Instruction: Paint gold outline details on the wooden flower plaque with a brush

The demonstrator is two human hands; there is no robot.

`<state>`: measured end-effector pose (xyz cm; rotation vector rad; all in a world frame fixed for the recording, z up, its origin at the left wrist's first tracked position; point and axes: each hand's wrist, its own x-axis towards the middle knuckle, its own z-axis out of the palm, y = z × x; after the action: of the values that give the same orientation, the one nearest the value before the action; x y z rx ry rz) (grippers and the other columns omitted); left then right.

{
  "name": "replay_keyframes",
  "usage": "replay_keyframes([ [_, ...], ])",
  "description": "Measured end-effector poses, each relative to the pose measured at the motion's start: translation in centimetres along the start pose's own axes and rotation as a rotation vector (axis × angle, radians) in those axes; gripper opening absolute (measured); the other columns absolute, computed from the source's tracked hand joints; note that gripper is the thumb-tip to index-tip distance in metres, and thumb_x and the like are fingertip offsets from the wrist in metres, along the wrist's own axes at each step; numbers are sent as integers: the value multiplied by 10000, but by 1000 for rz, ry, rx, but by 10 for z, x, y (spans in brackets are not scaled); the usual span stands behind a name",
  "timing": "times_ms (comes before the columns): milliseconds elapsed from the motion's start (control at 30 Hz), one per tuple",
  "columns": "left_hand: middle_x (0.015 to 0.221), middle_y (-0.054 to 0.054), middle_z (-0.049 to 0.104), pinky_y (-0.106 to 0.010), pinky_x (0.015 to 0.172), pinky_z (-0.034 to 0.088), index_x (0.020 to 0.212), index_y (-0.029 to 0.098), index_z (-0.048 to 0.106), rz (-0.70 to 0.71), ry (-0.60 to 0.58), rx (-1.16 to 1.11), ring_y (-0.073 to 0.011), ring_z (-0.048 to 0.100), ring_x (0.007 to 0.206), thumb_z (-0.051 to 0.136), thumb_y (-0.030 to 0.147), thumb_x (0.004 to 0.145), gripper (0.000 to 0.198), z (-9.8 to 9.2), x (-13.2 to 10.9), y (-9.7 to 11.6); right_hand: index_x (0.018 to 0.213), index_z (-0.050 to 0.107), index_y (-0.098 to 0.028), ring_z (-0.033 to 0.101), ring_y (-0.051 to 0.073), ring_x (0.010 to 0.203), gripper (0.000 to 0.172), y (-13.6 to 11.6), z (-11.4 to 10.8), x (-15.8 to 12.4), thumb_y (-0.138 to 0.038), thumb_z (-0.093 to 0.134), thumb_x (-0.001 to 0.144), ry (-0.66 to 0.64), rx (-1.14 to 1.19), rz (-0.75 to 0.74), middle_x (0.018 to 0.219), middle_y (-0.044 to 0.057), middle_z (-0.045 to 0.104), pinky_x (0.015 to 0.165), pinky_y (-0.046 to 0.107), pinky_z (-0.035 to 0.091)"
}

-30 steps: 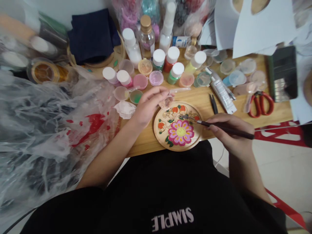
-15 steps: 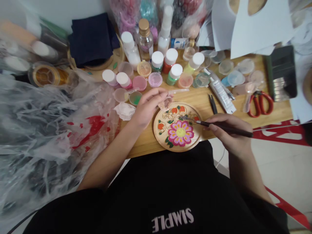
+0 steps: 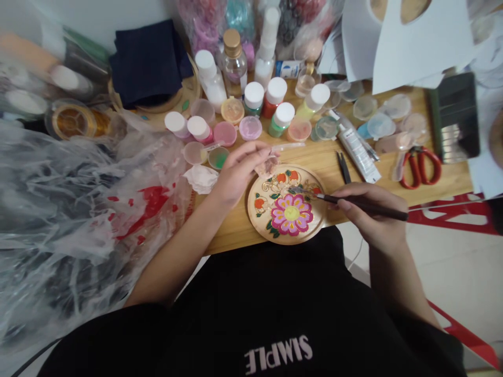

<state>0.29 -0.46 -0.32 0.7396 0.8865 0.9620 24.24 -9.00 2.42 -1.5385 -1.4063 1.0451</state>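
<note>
Hardly anything on the wooden counter (image 3: 236,230) has shifted over the last second: the layout matches, both hands keep their places, and the work, I judge, is staying on one small patch. The counter's top is smooth, pale wood with visible grain. Over its left side spills a clear plastic sheet (image 3: 70,230), thin, wrinkled and shiny, with red patches printed on it. The round board (image 3: 261,226) sits at the counter's near edge, in front of the person's dark shirt; it is flat, light wood with a raised rim. Its design has gold outlines filled with glossy colour: a big pink flower (image 3: 291,225), green leaves and small orange fruits. The right hand (image 3: 379,230) is closed in a pen grip around a slim tool (image 3: 365,207), dark in the handle and metallic toward the tip, which reaches above the flower; whether it touches the board I cannot tell. The left hand (image 3: 243,167) is narrowed, thumb and fingers pinching a small clear cup (image 3: 267,167) at the board's upper left rim. The cup looks like soft, see-through plastic, its contents too blurred to make out.
</note>
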Motion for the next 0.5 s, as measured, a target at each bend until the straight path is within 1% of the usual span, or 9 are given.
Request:
replay_keyframes([
  [133,808,4,722,-212,705,522,786,181,635,-4,9,-1,-79,652,717,677,331,821,160,0,0,-1,828,736,-245,691,151,627,110,-2,0,0,-336,769,776,22,13,-20,745,20,743,551,266,578],
  [367,796,6,711,-225,726,520,797,176,635,6,-8,-3,-81,652,716,680,337,825,169,-1,0,0,858,740,-256,690,141,642,91,1,0,-1,-323,755,798,-21,13,-17,774,16,740,561,251,564],
  [500,802,6,708,-226,728,520,800,178,622,-14,2,12,-80,653,720,663,337,839,168,0,0,0,843,738,-250,694,146,642,101,0,0,-1,-334,760,792,7,6,-4,764,16,738,570,261,574],
])
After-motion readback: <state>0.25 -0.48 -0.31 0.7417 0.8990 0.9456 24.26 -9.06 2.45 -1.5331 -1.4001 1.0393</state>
